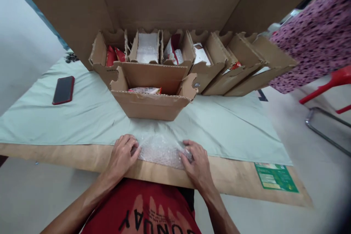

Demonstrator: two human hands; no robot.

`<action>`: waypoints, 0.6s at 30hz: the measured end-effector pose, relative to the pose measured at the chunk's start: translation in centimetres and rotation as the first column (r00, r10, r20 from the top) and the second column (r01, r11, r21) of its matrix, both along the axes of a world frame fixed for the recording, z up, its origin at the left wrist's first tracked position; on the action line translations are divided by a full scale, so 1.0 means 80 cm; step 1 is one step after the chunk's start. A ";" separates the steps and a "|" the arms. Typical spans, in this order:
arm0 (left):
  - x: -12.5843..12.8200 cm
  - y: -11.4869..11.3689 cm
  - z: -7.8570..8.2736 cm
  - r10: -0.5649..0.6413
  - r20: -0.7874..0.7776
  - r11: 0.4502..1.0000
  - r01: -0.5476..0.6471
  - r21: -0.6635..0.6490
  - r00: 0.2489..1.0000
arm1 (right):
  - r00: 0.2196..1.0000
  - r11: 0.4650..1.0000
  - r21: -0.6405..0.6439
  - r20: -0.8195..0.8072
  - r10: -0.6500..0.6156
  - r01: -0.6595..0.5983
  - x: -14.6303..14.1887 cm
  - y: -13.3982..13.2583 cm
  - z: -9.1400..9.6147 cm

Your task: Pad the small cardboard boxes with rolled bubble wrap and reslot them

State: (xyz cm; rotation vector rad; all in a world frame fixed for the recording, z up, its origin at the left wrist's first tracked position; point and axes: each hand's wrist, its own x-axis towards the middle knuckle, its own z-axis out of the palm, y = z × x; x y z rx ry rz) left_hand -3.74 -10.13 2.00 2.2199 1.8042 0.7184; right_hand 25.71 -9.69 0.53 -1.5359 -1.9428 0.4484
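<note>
A clear sheet of bubble wrap (161,150) lies at the front edge of the table, partly over the green cloth and partly over bare wood. My left hand (124,153) has its fingers curled on the sheet's left end. At the right end, my right hand (196,161) pinches it between thumb and fingers. Just beyond the wrap stands an open cardboard box (149,106), with a printed packet (145,90) partly showing inside; the rest of its contents is hidden.
Several narrow cardboard bins (208,67) stand in a row behind, holding red packets and bubble-wrapped items. A phone (63,90) lies at left, a green printed sheet (276,177) at right. A red chair (333,82) and a person's patterned pink clothing (315,36) are at far right.
</note>
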 end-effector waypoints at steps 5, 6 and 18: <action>0.015 0.012 0.015 -0.083 0.087 0.995 0.077 0.065 0.993 | 0.887 0.935 -0.353 -0.438 -0.146 -0.020 0.020 -0.061 0.012; 0.025 0.022 0.018 -0.127 0.061 0.987 0.121 0.104 0.990 | 0.849 0.920 -0.389 -0.499 -0.174 -0.040 0.025 -0.074 0.012; 0.169 0.089 0.023 -0.618 -0.065 0.774 0.620 0.126 0.784 | 0.526 0.823 -0.560 -0.674 -0.519 0.094 0.016 -0.132 0.003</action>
